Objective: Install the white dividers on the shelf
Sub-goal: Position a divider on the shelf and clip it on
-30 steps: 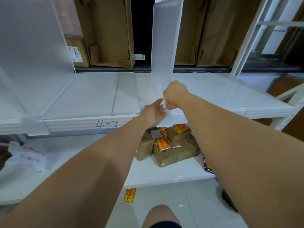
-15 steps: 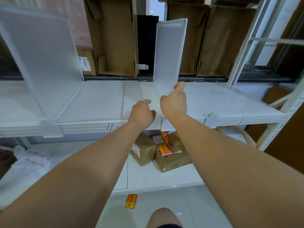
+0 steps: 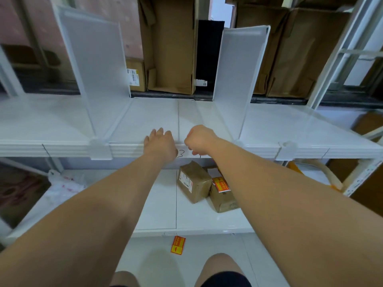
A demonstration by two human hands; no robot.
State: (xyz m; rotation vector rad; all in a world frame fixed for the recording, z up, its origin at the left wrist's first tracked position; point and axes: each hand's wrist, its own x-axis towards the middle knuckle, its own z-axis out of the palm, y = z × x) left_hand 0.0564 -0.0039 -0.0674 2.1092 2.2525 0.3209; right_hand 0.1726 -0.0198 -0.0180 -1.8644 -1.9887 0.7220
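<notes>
Shelf (image 3: 155, 117) front edge, mid-frame — left grip (image 3: 160, 143) spread flat on it, right grip (image 3: 199, 139) curled, apparently empty. Upright on it: left divider (image 3: 93, 65) upper left, right divider (image 3: 238, 75) upper right — probably light, flexy plastic; hold low, near base.

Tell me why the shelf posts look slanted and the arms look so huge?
Head view: the wide lens tilts the shelf post and white dividers outward and stretches the near forearms; the plastic bag at the left edge is blurred.
</notes>
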